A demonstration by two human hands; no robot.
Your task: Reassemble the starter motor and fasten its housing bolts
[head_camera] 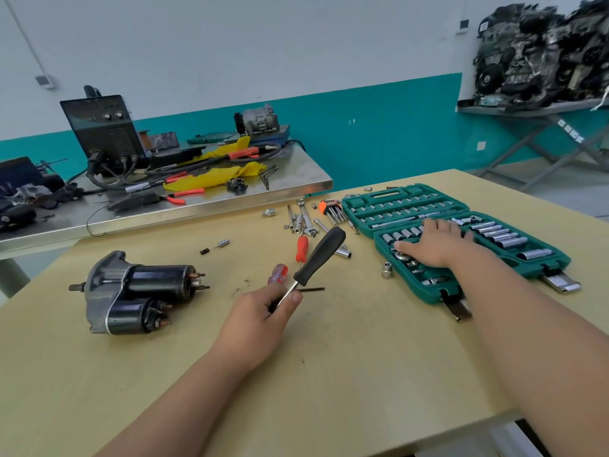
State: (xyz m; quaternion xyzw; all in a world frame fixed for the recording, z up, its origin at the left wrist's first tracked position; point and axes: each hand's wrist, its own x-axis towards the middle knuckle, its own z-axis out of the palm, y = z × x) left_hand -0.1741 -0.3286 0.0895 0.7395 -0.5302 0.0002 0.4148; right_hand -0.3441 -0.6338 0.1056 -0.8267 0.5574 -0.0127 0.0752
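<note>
The starter motor (131,291), grey casting with two black cylinders, lies on its side on the wooden table (329,374) at the left. My left hand (263,315) pinches the steel shank of a black-handled driver (319,255), handle pointing up and away, to the right of the motor. My right hand (431,244) lies with fingers spread over the sockets in the open green socket case (461,239) at the right, thumb beside a round ratchet head. What its fingertips touch is hidden.
Loose on the table: a red screwdriver (301,249), a red-and-blue handle (278,273), a thin black rod (311,289), sockets (386,270), wrenches (306,219), hex keys (333,209). A steel bench (197,206) behind carries a welder and cables.
</note>
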